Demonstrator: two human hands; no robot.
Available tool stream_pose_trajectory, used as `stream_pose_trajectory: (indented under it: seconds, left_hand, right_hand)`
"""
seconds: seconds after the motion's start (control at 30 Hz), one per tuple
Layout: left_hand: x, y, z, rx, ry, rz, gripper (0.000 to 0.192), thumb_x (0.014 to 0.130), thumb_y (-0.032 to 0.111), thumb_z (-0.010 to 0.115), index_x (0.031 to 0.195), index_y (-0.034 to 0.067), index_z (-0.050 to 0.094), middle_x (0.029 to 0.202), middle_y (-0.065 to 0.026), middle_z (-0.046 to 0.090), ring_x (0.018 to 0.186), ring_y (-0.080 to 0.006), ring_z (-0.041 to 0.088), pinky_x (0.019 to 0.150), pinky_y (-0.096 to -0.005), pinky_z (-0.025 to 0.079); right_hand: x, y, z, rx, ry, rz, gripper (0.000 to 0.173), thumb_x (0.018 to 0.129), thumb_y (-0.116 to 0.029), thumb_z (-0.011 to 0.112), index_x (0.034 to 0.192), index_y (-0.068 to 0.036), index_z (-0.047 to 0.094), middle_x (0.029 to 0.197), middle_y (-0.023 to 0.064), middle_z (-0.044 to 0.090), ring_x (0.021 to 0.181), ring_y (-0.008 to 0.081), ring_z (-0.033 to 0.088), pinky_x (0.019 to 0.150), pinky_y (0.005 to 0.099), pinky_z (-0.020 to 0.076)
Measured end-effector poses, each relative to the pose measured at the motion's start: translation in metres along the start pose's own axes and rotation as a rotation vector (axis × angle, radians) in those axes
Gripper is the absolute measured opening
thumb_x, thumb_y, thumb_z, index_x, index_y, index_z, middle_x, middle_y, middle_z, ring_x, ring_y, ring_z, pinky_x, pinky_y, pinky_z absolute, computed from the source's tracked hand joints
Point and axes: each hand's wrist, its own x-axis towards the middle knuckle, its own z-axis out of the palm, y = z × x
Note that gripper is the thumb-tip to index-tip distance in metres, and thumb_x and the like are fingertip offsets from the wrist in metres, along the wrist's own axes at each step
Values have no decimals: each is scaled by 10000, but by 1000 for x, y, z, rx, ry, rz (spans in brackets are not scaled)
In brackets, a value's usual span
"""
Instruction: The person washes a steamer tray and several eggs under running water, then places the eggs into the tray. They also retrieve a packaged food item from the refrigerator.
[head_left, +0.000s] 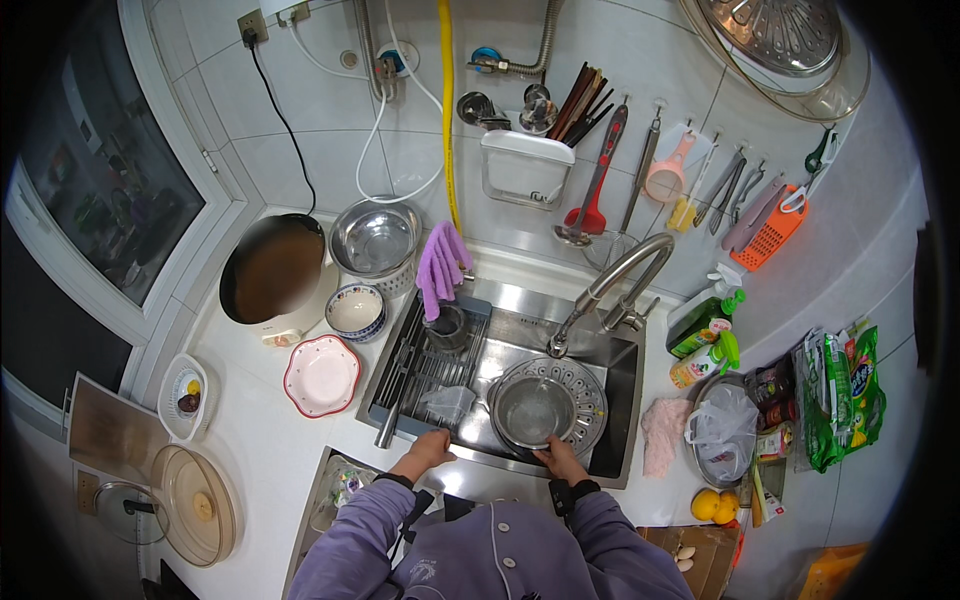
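Note:
My right hand grips the near rim of a round metal bowl in the right part of the steel sink. Water from the curved faucet appears to run into the bowl. Under and beside the bowl lies a perforated metal steamer plate. My left hand is at the sink's front edge, its fingers curled; whether it holds anything is unclear. Just beyond it, a clear plastic piece rests on the roll-out drying rack, with a dark glass cup farther back.
Left of the sink are a red-rimmed dish, patterned bowls, metal bowls and an electric pot. A purple cloth hangs at the back. Right stand spray bottles, a pink cloth and a bagged bowl.

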Motion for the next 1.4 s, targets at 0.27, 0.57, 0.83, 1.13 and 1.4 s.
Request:
stream_pose_trajectory:
  seconds: [0.27,0.57,0.83,1.13,1.4]
  left_hand:
    - [17,26,24,-294,44,100,544,759,420,691,1048,-6,516,863,-159,638,824,-300,629,716,-382,491]
    - [83,94,49,-1419,-317,-315,541,882,228,561,1324,36,315,1264,-161,466,1123,-272,524,940,-408,465]
    - [84,104,64,-1675,-254,-370,397,864,71,498,1214,-86,397,1215,-184,501,1100,-290,543,950,-409,476]
    - [87,99,68,-1537,-69,-480,375,888,180,481,1185,-48,457,1092,-149,597,966,-252,619,861,-366,530]
    - [78,85,79,-1615,-25,-548,389,930,201,456,1242,-27,414,1146,-137,573,983,-230,618,809,-330,560]
  right_hand:
    - [-32,-15,8,43,-108,-35,338,872,-110,494,1174,32,435,1018,134,549,897,250,586,810,376,528]
    - [-44,-64,-7,-241,-145,-33,459,866,-116,502,1279,-25,323,1069,153,544,930,242,602,790,390,551]
    - [9,-170,-43,-996,-104,-339,551,892,-396,554,1172,69,457,872,169,631,633,222,670,535,289,528]
    - [81,-369,-52,-1329,721,-691,554,892,-463,431,956,65,585,829,271,628,834,422,609,764,492,465]
    - [117,-368,-55,-1324,626,-740,444,882,-293,461,1071,108,470,851,291,612,790,449,588,696,523,457]
